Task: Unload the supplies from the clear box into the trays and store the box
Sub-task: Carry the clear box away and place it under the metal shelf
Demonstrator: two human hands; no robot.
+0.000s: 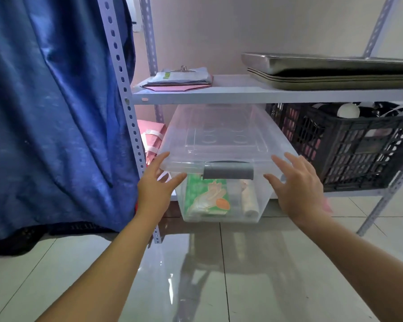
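Observation:
A clear plastic box (219,140) with a lid and a grey latch (228,170) sits on the low shelf, its front end jutting out over the floor. Inside it I see a green packet of gloves (207,196) and a pale roll (249,198). My left hand (156,182) is at the box's front left corner, fingers spread around the lid rim. At the front right corner, my right hand (298,187) has its fingers apart against the rim. Neither hand clearly grips the box. Stacked metal trays (330,70) lie on the upper shelf at the right.
A black slatted crate (349,145) with dark and white items stands right of the box. Papers and a pink folder (177,80) lie on the upper shelf. A blue curtain (56,112) hangs at left beside the perforated shelf post (126,101). Pink bag (149,138) behind. Glossy tiled floor below.

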